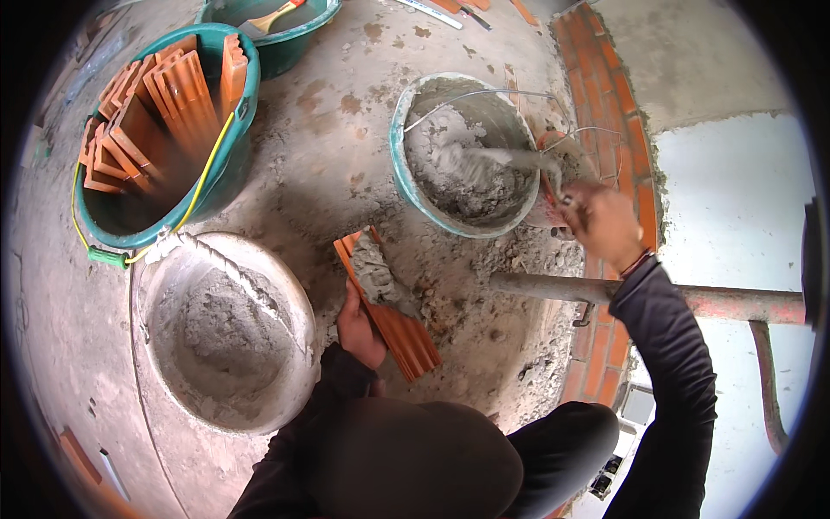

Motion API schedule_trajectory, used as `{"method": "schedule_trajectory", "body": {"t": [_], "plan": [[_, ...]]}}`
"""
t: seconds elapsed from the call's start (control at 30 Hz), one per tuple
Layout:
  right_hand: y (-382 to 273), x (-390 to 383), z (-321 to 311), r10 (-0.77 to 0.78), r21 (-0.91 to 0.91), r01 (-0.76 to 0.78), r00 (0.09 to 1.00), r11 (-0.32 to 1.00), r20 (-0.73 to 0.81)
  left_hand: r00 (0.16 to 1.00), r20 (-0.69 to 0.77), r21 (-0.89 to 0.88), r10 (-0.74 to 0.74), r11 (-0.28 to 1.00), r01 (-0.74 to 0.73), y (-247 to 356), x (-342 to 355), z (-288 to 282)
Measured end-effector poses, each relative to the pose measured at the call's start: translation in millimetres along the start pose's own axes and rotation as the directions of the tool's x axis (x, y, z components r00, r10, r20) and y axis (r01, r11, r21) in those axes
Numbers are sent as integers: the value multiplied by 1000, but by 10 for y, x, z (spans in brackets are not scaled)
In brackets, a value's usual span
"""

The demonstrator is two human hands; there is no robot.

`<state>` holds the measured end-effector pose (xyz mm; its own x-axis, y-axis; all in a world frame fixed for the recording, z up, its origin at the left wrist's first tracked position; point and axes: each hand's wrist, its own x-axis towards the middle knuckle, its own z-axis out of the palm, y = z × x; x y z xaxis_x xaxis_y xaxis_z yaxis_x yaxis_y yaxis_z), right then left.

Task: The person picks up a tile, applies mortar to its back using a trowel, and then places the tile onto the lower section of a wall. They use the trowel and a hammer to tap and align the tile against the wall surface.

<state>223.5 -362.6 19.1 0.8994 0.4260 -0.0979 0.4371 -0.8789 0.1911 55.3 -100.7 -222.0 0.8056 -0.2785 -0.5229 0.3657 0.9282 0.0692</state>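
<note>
A grooved terracotta tile (402, 339) rests tilted in my left hand (358, 329), whose fingers close on its left edge. Grey mortar (378, 272) is spread over the tile's upper end. My right hand (605, 223) is closed around the handle of a trowel (519, 158). The trowel's blade is smeared by motion and lies over the wet mortar (443, 143) inside a green-rimmed bucket (399, 164). The handle is mostly hidden by my fingers.
A green bucket (246, 130) full of terracotta tiles (186, 91) stands at the far left. Nearer is a pale bucket (298, 303) of dry grey powder. A brush (277, 16) lies across a green basin (290, 48). On the right, a metal pipe (553, 287) crosses a brick strip (596, 112).
</note>
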Motion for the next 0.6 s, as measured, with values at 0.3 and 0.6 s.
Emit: {"method": "schedule_trajectory", "body": {"t": [0.3,0.6], "plan": [[-322,130,-305,87,25,-93,977,995,196,1000,-7,54,-3,999,3,-33,-11,42],[-230,689,-563,214,-326,-73,881,942,422,998,44,45,47,998,-49,-47,-29,56]]}}
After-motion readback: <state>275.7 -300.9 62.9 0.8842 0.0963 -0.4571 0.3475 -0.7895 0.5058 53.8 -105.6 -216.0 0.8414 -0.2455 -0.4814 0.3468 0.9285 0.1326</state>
